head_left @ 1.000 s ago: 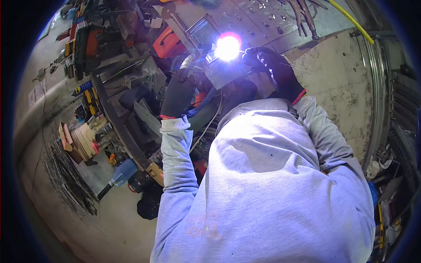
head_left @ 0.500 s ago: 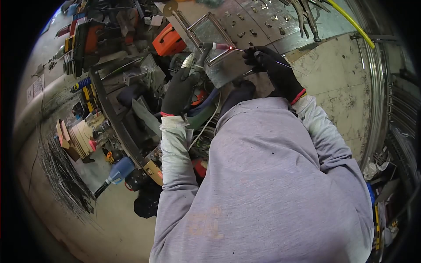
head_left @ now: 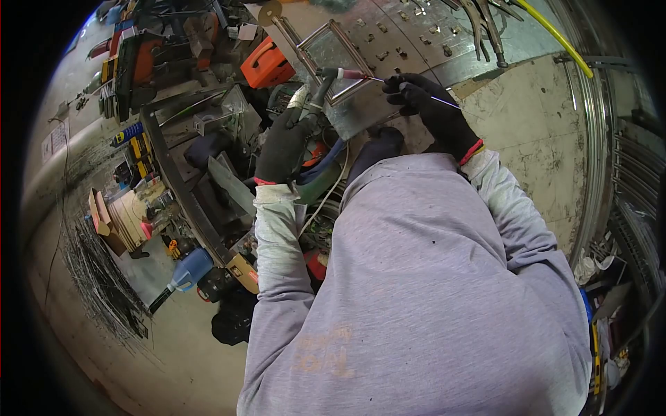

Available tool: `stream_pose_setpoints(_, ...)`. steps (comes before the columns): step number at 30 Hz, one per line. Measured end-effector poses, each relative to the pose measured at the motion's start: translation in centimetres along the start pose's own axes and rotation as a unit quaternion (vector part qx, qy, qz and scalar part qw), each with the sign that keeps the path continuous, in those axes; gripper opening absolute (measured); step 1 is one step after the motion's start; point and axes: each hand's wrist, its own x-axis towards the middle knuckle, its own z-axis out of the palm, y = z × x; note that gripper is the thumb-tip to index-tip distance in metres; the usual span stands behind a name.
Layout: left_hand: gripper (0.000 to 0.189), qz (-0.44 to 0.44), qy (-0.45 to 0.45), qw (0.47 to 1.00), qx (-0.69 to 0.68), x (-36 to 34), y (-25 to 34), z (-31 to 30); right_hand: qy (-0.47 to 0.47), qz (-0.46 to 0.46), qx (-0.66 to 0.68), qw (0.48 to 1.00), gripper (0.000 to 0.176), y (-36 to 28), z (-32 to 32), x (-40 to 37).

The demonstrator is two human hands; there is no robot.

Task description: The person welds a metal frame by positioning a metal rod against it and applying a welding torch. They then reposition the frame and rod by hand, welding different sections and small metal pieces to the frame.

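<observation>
My left hand (head_left: pixel 281 145), in a black glove, is wrapped round a welding torch (head_left: pixel 325 90) with a pinkish nozzle that points right. Between the fingers of my right hand (head_left: pixel 427 100), gloved in black too, is a thin metal rod (head_left: pixel 444 102). The rod's far end lies close to the torch tip, over the corner of a rectangular metal frame (head_left: pixel 364 52). That frame rests on the metal worktop (head_left: pixel 399 33). No bright glow shows at the torch tip.
Several small metal pieces (head_left: pixel 381 55) lie beyond the frame. Clamps (head_left: pixel 489 35) and a yellow hose (head_left: pixel 558 38) are at the upper right. An orange case (head_left: pixel 267 64) stands left of the frame. A blue bottle (head_left: pixel 191 269) is at the lower left.
The red glow at the torch tip has gone out. My hands and the rod have barely moved.
</observation>
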Motion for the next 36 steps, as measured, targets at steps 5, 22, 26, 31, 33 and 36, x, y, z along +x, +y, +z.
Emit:
stream_pose_setpoints(5, 0.03, 0.013, 0.004, 1.0, 0.002, 0.1, -0.2, 0.0, -0.037, 0.003, -0.034, 0.999, 0.041, 0.8, -0.7, 0.4)
stream_pose_setpoints(22, 0.021, 0.032, -0.03, 0.999, -0.026, -0.7, 1.1, 0.5, 0.019, -0.016, 0.008, 1.0, 0.033, 0.1, 0.0, -0.3)
stream_pose_setpoints(26, 0.017, -0.021, -0.054, 0.995, -0.082, 0.2, -0.5, 0.1, 0.015, 0.002, 0.007, 1.0, 0.038, 0.2, 0.0, -0.3)
stream_pose_setpoints(31, 0.023, 0.009, -0.029, 0.998, -0.056, 0.6, -1.2, 0.0, 0.015, 0.005, -0.016, 1.0, 0.037, -0.1, 0.0, -0.3)
stream_pose_setpoints(33, 0.024, 0.019, -0.029, 0.998, -0.047, 0.6, -1.2, 0.0, 0.017, 0.009, -0.012, 1.0, 0.037, -0.2, 0.0, -0.3)
stream_pose_setpoints(36, 0.026, 0.031, -0.024, 0.998, -0.041, 0.2, -0.5, 0.2, 0.024, 0.016, -0.008, 1.0, 0.036, -0.3, 0.2, -0.3)
